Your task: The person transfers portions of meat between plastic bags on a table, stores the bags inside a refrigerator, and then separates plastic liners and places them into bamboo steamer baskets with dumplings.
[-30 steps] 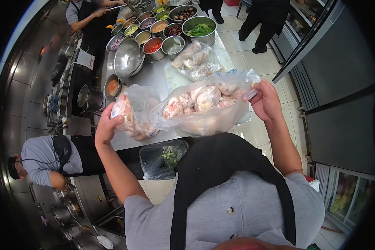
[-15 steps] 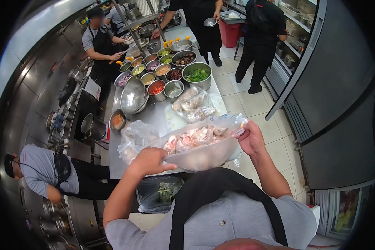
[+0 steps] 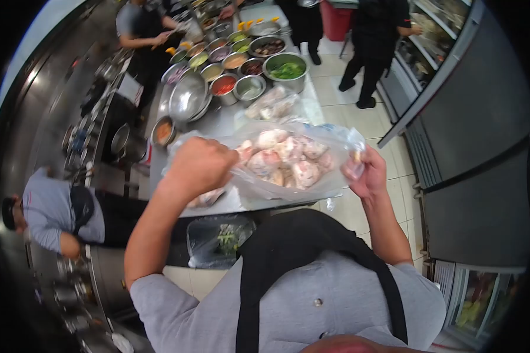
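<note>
Above the near edge of a long metal table, a large clear bag gapes wide between a person's two bare hands; whether its base rests on the surface cannot be told. Opening it looks finished, emptying it does not: plenty is heaped inside. A second bag, partly hidden behind the left wrist, lies on the table with pinkish contents showing, and a third bag, also filled, sits just beyond the open one, apparently waiting untouched. The left forearm angles steeply up and inward, while the right forearm rises on the far side, tilted inward. The left hand, knuckles up, is curled into a fist at the bag's left rim, apparently gripping plastic, fingertips unseen. The right hand pinches the gathered right end. Smallest are the pale pink lumps, clustered inside the mouth.
</note>
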`<act>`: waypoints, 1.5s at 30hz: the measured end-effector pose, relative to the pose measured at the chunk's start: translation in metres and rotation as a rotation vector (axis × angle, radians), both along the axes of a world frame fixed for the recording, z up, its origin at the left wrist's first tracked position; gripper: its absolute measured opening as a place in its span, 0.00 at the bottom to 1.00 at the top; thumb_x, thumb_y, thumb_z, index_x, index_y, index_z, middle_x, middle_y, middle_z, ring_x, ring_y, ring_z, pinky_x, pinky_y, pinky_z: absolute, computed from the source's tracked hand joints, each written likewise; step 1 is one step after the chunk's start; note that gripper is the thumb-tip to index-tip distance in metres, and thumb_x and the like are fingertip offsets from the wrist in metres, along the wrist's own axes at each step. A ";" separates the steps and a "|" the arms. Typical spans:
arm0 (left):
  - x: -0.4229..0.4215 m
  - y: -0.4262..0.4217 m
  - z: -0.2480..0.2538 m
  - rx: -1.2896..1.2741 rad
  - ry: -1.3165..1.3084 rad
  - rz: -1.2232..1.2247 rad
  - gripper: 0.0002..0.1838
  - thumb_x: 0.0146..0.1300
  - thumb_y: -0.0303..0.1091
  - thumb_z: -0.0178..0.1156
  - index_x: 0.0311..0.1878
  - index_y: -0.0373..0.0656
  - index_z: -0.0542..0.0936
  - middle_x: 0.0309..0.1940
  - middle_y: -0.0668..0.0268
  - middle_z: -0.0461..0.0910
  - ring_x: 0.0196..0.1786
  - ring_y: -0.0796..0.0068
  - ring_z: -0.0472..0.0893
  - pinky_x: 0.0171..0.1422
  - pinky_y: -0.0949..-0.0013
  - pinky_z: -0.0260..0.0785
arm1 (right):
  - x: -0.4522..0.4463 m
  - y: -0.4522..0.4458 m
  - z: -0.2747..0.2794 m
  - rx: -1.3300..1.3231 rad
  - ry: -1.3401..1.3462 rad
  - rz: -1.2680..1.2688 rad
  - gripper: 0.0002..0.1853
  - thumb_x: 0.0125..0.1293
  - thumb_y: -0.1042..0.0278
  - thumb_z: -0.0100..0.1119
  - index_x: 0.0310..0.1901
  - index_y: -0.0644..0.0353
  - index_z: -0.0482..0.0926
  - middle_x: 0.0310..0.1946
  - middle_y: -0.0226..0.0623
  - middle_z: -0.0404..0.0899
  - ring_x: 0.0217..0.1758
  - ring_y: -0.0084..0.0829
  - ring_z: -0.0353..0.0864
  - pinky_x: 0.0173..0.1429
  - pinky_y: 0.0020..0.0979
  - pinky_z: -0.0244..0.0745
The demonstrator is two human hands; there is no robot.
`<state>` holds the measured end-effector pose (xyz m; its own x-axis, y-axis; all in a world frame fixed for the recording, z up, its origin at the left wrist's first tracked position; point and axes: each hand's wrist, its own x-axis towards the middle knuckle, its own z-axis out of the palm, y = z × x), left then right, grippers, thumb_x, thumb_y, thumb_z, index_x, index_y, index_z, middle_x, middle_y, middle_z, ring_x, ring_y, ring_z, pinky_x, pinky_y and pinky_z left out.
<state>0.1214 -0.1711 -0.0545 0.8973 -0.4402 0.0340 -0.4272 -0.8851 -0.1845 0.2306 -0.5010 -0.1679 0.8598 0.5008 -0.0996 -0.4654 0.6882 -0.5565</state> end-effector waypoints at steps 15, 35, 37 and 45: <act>-0.018 0.183 -0.177 -0.553 0.213 0.786 0.09 0.61 0.33 0.58 0.38 0.39 0.84 0.38 0.51 0.85 0.45 0.50 0.84 0.53 0.56 0.74 | -0.003 0.015 -0.018 -0.095 0.045 -0.046 0.06 0.63 0.70 0.48 0.36 0.62 0.73 0.26 0.33 0.75 0.22 0.27 0.70 0.29 0.30 0.68; -0.155 0.134 -0.288 -1.819 -0.175 1.597 0.31 0.71 0.57 0.52 0.54 0.32 0.72 0.45 0.44 0.80 0.51 0.45 0.79 0.59 0.50 0.71 | -0.014 0.018 -0.012 -0.093 0.051 -0.054 0.07 0.62 0.73 0.44 0.37 0.60 0.73 0.28 0.30 0.74 0.25 0.28 0.72 0.29 0.34 0.70; -0.152 0.147 -0.339 -1.267 -0.495 1.693 0.24 0.73 0.50 0.50 0.46 0.32 0.73 0.41 0.42 0.80 0.47 0.44 0.80 0.55 0.50 0.70 | -0.009 0.023 -0.011 -0.100 0.035 -0.023 0.06 0.62 0.73 0.44 0.37 0.60 0.73 0.28 0.30 0.74 0.25 0.28 0.72 0.29 0.33 0.70; -0.139 0.146 -0.314 -1.274 -0.583 1.600 0.14 0.68 0.36 0.54 0.39 0.32 0.74 0.33 0.47 0.79 0.34 0.55 0.82 0.38 0.55 0.73 | -0.001 0.025 -0.018 -0.090 0.013 0.042 0.16 0.61 0.73 0.44 0.50 0.63 0.73 0.38 0.35 0.77 0.33 0.31 0.75 0.35 0.36 0.72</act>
<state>-0.0175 -0.0254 -0.3685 0.1578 0.9869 -0.0347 0.5046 -0.0504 0.8619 0.2292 -0.4760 -0.1864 0.8368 0.5245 -0.1570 -0.5000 0.6155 -0.6092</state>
